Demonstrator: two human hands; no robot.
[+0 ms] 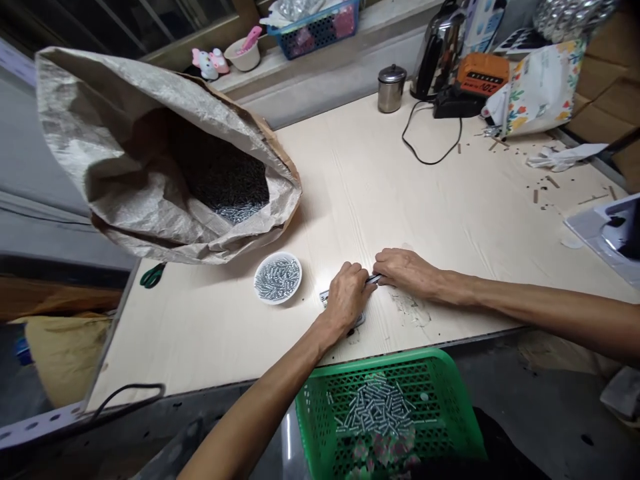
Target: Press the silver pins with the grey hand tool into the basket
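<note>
We log both hands working close together near the middle of the near edge of the worktop (200, 333). Between their fingertips we see a slim metal piece (373, 279). The right hand (407, 272) has its grip clamped on the right end of this piece, fingers bent and thumb below. The left hand (346, 297) lies curled over the other end and over a flat metal part (325, 297), which shows on both sides of it; the palm hides the contact, so we cannot tell whether that grip is clamped.

Left of the left hand we note a white bowl (274, 301) of small metal pieces (277, 277). Farther left, a large open sack (65, 113) leans over the worktop, with similar pieces (243, 210) inside. Green-handled scissors (153, 275) lie near the sack's lower edge.

At the near side, just below the worktop edge, a green basket (463, 400) holds a loose pile of metal screws (377, 407).

Far right, we record a lidded metal canister (391, 90), a kettle (437, 50), an orange-and-black block (483, 73) and a floral bag (543, 90).
</note>
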